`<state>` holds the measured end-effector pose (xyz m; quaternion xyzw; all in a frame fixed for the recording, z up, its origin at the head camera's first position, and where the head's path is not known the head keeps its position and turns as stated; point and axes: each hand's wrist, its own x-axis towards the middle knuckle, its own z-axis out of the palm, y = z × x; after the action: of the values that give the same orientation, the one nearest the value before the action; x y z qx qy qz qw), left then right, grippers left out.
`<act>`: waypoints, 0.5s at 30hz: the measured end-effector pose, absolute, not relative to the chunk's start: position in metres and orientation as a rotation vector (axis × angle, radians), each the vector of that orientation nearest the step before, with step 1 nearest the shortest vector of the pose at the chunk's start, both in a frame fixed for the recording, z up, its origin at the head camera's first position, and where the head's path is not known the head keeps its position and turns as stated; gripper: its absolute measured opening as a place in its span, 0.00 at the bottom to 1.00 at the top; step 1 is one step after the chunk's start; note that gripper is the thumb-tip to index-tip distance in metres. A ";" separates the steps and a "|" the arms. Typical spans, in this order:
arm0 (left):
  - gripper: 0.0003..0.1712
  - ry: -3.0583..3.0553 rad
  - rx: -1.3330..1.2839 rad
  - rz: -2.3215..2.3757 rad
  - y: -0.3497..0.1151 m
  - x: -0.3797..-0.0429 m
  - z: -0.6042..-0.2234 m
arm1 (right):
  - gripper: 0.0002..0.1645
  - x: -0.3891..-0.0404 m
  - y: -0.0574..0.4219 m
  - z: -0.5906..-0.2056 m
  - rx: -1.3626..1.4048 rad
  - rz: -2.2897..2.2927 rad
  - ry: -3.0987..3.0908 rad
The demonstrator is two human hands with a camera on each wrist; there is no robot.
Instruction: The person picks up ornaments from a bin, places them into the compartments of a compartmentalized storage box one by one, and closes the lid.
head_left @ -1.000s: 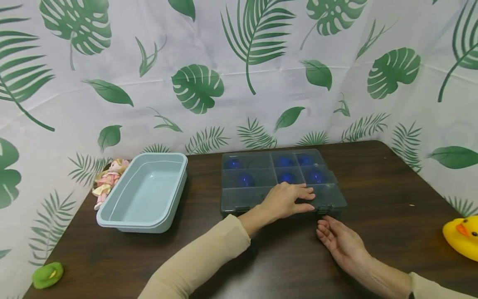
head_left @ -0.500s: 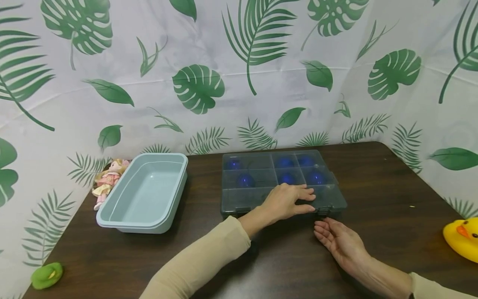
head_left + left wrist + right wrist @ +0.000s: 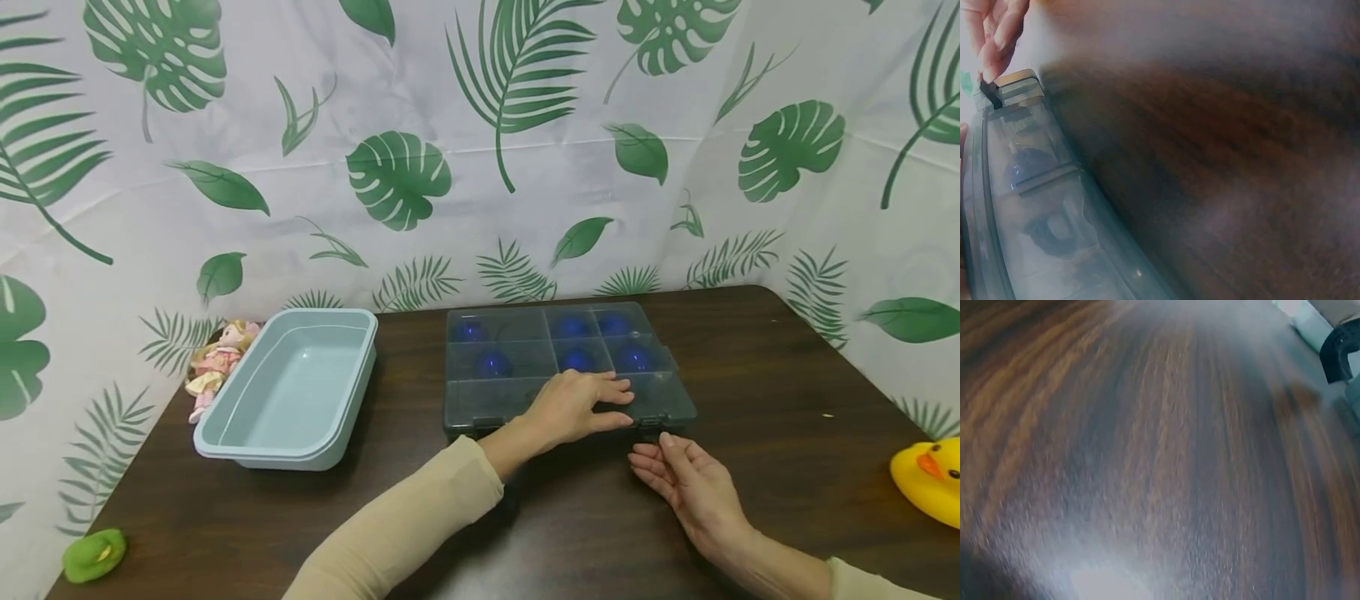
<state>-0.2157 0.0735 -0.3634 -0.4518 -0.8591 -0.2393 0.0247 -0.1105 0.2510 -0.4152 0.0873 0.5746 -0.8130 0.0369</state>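
A translucent grey compartment box lies with its lid down at the back middle of the table. Several shiny blue balls show through the lid, some with a compartment to themselves. My left hand rests on the front right part of the lid, its fingers spread and its thumb along the front edge. At the front right corner, my right hand pinches the dark latch between thumb and fingers. In the left wrist view the latch juts out from the box's edge under the right fingertips.
On the left stands a pale blue basin, with a doll against its far side. A green toy sits at the table's front left, a yellow rubber duck at the right edge. A leaf-print cloth hangs behind.
My right hand has turned slightly, and its thumb has come up onto the latch. The left hand and the box have stayed where they were.
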 end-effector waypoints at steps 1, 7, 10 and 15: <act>0.23 -2.656 -1.399 -0.739 0.073 -0.216 -0.363 | 0.10 -0.111 0.252 -0.416 0.235 -2.515 1.760; 0.23 -2.647 -1.403 -0.724 0.074 -0.214 -0.364 | 0.12 -0.120 0.255 -0.411 0.298 -2.456 1.824; 0.23 -2.648 -1.403 -0.721 0.074 -0.215 -0.364 | 0.13 -0.122 0.255 -0.408 0.355 -2.404 1.852; 0.23 -2.646 -1.401 -0.730 0.074 -0.215 -0.363 | 0.16 -0.124 0.255 -0.404 0.406 -2.368 1.846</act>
<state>-0.2149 0.0737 -0.3632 -0.4543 -0.8583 -0.2368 0.0299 -0.1238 0.2554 -0.4041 0.1337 0.6082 -0.7805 0.0558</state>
